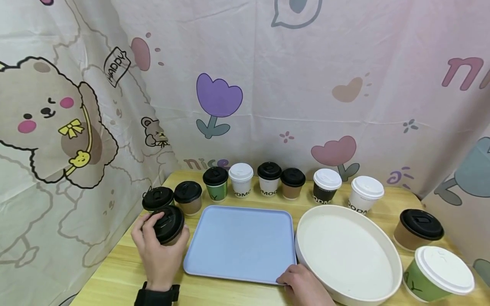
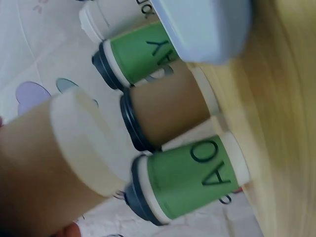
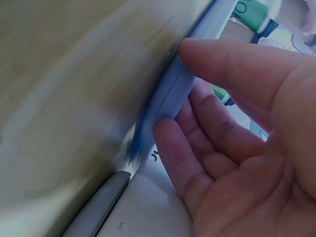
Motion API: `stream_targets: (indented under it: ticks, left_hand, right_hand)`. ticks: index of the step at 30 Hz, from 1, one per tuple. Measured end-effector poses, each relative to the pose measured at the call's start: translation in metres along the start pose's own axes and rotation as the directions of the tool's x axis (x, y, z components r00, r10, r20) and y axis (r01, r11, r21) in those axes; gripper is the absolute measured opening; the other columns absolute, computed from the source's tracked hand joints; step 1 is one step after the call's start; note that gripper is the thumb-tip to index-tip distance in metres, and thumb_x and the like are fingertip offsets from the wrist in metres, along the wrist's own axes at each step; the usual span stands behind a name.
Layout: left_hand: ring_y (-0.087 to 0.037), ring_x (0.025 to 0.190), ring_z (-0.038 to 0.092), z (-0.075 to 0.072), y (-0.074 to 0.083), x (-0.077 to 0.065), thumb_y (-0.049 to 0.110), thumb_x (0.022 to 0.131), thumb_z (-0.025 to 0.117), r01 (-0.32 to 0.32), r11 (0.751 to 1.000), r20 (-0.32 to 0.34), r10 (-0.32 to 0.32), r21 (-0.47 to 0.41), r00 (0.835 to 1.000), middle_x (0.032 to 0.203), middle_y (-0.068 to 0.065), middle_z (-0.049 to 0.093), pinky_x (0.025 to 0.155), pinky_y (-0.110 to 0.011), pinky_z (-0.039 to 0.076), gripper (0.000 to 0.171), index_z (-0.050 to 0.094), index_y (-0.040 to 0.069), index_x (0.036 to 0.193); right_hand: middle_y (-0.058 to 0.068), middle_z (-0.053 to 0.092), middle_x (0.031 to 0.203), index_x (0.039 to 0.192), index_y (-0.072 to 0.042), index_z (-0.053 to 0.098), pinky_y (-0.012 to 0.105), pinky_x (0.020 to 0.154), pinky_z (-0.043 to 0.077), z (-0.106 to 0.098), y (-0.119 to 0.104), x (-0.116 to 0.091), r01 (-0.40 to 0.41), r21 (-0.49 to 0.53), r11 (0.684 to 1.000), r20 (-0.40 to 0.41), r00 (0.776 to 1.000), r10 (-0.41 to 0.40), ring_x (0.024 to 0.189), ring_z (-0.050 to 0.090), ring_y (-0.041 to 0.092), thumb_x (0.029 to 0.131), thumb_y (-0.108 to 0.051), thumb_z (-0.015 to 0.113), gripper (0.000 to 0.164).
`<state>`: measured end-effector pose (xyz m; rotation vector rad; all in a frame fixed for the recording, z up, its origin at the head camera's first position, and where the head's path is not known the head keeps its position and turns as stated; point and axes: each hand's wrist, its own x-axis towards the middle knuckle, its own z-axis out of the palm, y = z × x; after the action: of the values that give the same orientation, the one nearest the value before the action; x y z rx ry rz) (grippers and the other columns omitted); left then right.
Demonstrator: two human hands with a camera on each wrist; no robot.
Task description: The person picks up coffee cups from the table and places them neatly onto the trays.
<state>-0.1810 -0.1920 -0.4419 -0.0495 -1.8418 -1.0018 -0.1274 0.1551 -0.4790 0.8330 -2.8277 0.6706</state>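
Behind, printed cloth [image 1: 268,93], beneath, wood-grain table [image 1: 218,293], left fingers [image 1: 148,233] round black-lidded cup [image 1: 170,225], right fingers [image 3: 177,153] gripping blue tray [image 1: 241,242]

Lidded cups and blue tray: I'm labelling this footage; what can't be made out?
Head: much of the leftmost standing cup, hidden by the held cup.
Head: whatever either cup contains, hidden by its black lid.
Left wrist: the held cup's lid, cut off by the left edge.
Right wrist: the far end of the blue tray, cut off by the top edge.
Right wrist: the grain of the table, blurred.
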Motion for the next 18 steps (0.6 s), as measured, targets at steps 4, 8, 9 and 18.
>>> stream_targets:
  ticks: [4, 8, 9, 18]
  left_hand:
    - [-0.034, 0.13, 0.04, 0.007, 0.009, -0.007, 0.013, 0.07, 0.085, -0.083, 0.994, 0.024, 0.085, -0.078, 0.996, 0.141, -0.031, 0.043, 0.104, -0.042, 0.036, 0.066, 0.06, -0.003, 0.128]
    - [-0.033, 0.129, 0.042, 0.015, 0.017, -0.018, 0.016, 0.071, 0.084, -0.136, 0.978, 0.101, 0.153, -0.158, 0.983, 0.143, -0.028, 0.044, 0.107, -0.028, 0.032, 0.066, 0.059, -0.002, 0.13]
    - [-0.033, 0.13, 0.042, 0.018, 0.02, -0.021, 0.016, 0.072, 0.084, -0.144, 0.974, 0.125, 0.167, -0.177, 0.978, 0.144, -0.027, 0.044, 0.107, -0.026, 0.033, 0.066, 0.059, -0.001, 0.13]
    - [-0.034, 0.129, 0.047, 0.04, 0.034, -0.027, 0.038, 0.092, 0.075, -0.206, 0.941, 0.293, 0.283, -0.268, 0.913, 0.148, -0.023, 0.042, 0.11, -0.023, 0.038, 0.058, 0.056, 0.005, 0.135]
  right_hand:
    - [-0.006, 0.067, 0.082, 0.089, -0.012, 0.081, 0.03, 0.071, 0.054, 0.002, 0.0, 0.001, 0.001, 0.01, 1.0, 0.011, 1.0, -0.001, 0.079, 0.063, 0.009, 0.077, 0.005, 0.081, 0.021]
    - [-0.007, 0.066, 0.082, 0.088, -0.013, 0.081, 0.029, 0.071, 0.054, 0.003, 0.0, 0.0, 0.007, 0.012, 1.0, 0.017, 1.0, -0.007, 0.079, 0.063, 0.009, 0.077, 0.004, 0.082, 0.021]
    - [-0.007, 0.066, 0.082, 0.088, -0.013, 0.081, 0.029, 0.071, 0.054, 0.004, 0.0, 0.0, 0.006, 0.009, 1.0, 0.016, 1.0, -0.007, 0.079, 0.063, 0.009, 0.077, 0.004, 0.082, 0.021]
    - [-0.005, 0.067, 0.082, 0.088, -0.013, 0.081, 0.03, 0.071, 0.054, 0.001, 0.0, 0.001, 0.01, -0.007, 1.0, -0.009, 1.0, -0.01, 0.079, 0.064, 0.009, 0.076, 0.006, 0.08, 0.022]
